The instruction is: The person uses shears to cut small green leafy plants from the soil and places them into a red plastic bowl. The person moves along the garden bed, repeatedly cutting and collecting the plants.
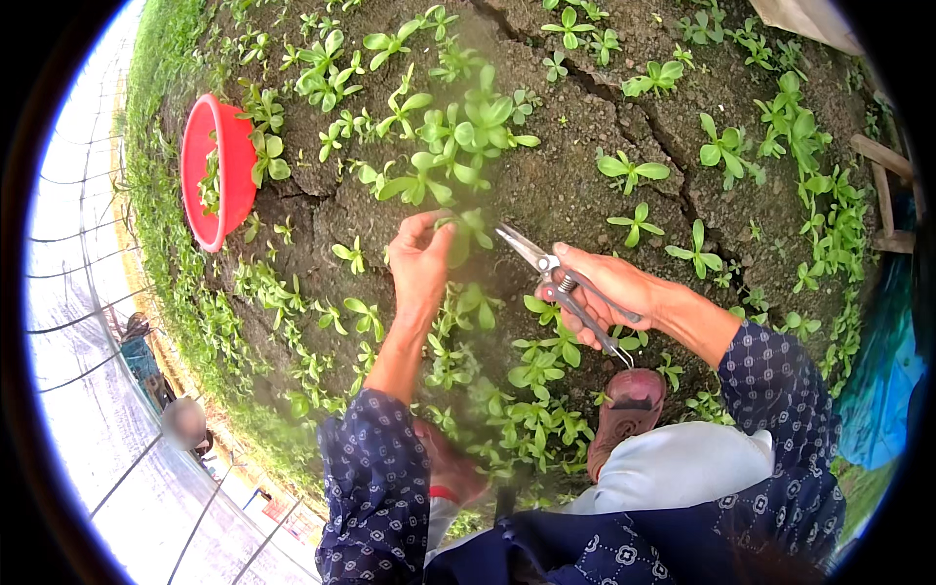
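Observation:
My left hand pinches a small leafy green seedling between thumb and fingertips. A blurred patch of the view softens its leaves, so I cannot tell whether its stem is cut. Just right of it, my right hand grips a pair of spring-loaded garden snips with dark handles. Their narrow metal blades point up and left towards the seedling, apart from it. The blades look nearly closed. Broad-leaved seedlings grow from the soil below my hands, and a denser clump stands above them.
A red plastic basin with some green plants inside sits tilted at the left. Long cracks run through the brown soil. My shoes stand among seedlings. A wooden frame and blue sheeting lie at right. Another person is far left.

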A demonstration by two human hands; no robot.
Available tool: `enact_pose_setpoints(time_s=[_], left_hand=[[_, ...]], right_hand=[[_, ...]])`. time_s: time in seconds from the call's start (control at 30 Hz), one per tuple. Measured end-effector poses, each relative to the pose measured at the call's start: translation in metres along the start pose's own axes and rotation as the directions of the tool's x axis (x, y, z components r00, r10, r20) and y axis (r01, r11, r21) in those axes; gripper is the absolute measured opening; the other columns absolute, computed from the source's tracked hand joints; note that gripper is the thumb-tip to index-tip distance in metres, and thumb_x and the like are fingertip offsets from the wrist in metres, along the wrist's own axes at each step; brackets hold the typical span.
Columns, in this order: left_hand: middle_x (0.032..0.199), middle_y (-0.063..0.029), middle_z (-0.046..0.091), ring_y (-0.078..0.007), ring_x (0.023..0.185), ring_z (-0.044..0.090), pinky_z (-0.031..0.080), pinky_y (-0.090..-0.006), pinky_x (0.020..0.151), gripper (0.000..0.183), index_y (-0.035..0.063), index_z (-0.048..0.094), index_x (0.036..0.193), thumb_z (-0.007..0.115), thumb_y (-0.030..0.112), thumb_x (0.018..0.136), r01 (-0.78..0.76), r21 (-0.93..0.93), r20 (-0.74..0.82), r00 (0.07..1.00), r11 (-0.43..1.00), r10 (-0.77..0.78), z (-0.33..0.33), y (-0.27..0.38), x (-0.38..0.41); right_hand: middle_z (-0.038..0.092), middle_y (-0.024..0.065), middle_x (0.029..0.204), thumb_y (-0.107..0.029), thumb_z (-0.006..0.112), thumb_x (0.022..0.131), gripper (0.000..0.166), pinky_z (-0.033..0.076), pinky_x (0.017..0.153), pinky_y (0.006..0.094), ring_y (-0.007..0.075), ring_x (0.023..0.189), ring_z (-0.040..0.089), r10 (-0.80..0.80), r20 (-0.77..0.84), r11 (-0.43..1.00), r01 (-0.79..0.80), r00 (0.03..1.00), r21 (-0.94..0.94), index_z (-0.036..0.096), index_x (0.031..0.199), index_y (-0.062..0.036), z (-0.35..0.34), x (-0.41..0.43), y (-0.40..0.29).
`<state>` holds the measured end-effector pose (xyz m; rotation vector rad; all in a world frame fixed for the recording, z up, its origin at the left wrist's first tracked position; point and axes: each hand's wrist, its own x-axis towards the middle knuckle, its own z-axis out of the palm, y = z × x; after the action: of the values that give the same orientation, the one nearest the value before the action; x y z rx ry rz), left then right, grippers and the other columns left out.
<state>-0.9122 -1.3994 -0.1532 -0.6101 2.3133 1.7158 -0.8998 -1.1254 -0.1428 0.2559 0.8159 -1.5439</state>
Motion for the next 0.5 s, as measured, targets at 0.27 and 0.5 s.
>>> enact_pose_setpoints(time_s=[0.27,0.5], left_hand=[[0.097,-0.0013,0.072,-0.0070,0.081,0.063,0.049,-0.0211,0.069,0.017,0.0040,0.070,0.107,0.071,0.011,0.092,0.125,-0.126,-0.035,0.991,0.984,-0.130,-0.010,-0.013,0.003],[0.094,-0.0020,0.072,-0.0077,0.080,0.064,0.050,-0.0216,0.068,0.016,0.0033,0.070,0.105,0.072,0.010,0.091,0.129,-0.160,-0.030,0.990,0.979,-0.136,-0.012,-0.014,0.005]], right_hand=[[0.060,0.0098,0.080,-0.064,0.022,0.101,0.077,0.056,0.055,0.0340,0.0178,0.064,0.065,0.035,-0.009,0.974,-0.036,0.999,-0.224,0.049,0.123,0.0042,0.007,0.022,-0.021],[0.060,0.0101,0.075,-0.060,0.020,0.102,0.077,0.056,0.053,0.0334,0.0178,0.063,0.066,0.018,-0.029,0.945,-0.026,0.999,-0.325,0.050,0.121,0.0077,0.009,0.028,-0.028]])
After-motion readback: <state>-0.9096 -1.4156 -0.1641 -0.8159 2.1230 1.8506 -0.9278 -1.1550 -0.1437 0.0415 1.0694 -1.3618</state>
